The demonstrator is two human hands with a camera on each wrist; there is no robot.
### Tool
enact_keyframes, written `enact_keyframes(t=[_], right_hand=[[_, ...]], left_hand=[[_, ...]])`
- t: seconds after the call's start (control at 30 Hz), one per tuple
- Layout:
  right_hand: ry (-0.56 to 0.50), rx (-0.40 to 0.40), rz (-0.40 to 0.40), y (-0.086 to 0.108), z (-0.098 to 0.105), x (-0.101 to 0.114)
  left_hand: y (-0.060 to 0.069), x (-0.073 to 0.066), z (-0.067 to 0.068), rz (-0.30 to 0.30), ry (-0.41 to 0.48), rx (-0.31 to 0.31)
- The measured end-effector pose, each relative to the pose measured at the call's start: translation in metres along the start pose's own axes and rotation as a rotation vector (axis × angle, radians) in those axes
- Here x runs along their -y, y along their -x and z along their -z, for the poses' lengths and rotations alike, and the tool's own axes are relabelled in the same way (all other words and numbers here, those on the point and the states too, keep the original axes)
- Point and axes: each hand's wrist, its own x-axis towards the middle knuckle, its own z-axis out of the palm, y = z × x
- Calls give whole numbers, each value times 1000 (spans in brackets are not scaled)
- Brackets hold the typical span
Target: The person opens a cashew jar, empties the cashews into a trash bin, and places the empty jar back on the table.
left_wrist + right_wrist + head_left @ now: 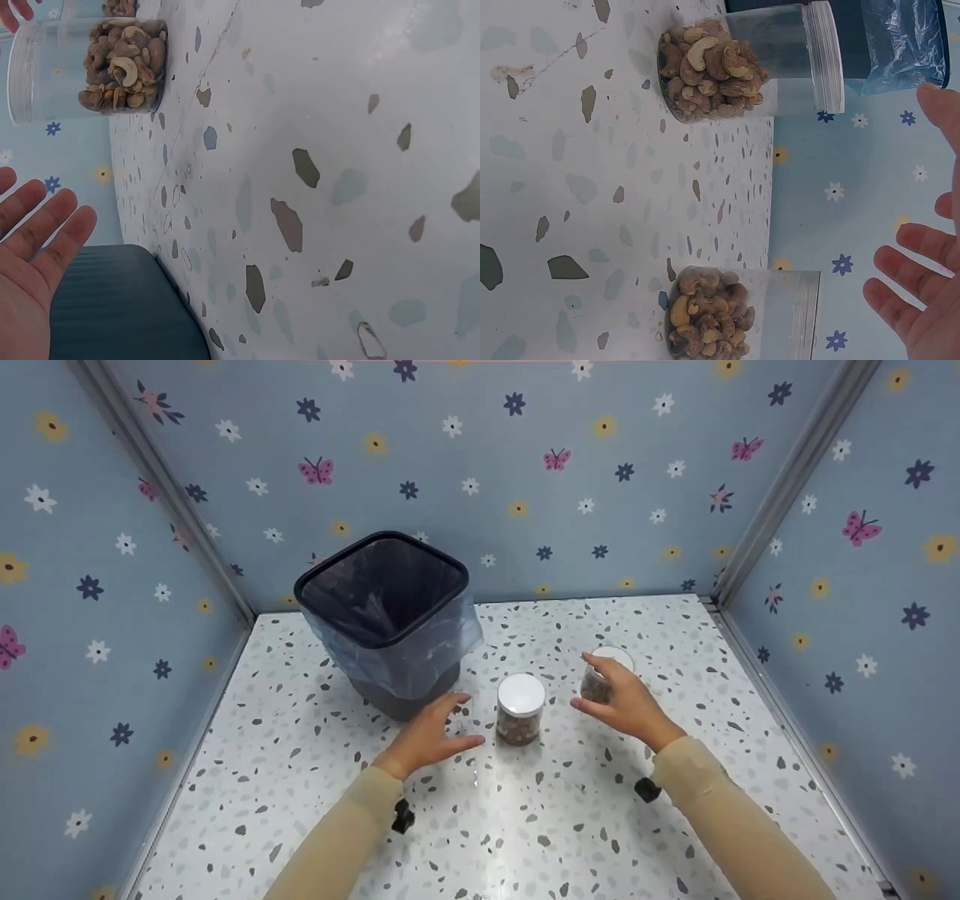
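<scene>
1. Surface: white speckled tabletop, bearing a thin crack-like line, with glare along its near middle.
2. Room: pale blue panels printed with flowers and butterflies enclose the left, right and far sides; grey metal posts stand at the far corners.
3. Jars, count two: both upright, clear-walled, with pale lids, and part-filled with cashew nuts. The middle jar stands between the hands; the right jar stands slightly farther off and to the right, well apart from it.
4. Hands, count two. Left hand: fingers spread, nothing gripped, left of the middle jar and not touching it. Right hand: fingers extended, thumb apart, nothing gripped, near the right jar.
5. Bin, count one: dark bin at far left, its liner folded over the outside, left of the middle jar.
6. Obstruction: in the head view the right hand hides part of the right jar.
7. Wearer: two beige sleeves; a small black object shows beside each cuff.
</scene>
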Motion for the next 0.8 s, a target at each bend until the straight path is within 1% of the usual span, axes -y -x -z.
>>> enact_keyframes(t=[0.23, 0.63, 0.8], right_hand=[[-1, -3, 4, -1, -3, 1], [-46, 27, -26, -4, -11, 7], [-50, 38, -40, -7, -15, 10]], left_hand=[[0, -4, -2, -9, 22, 5], [-6, 0, -10, -53, 57, -10], [-8, 0, -12, -50, 57, -6]])
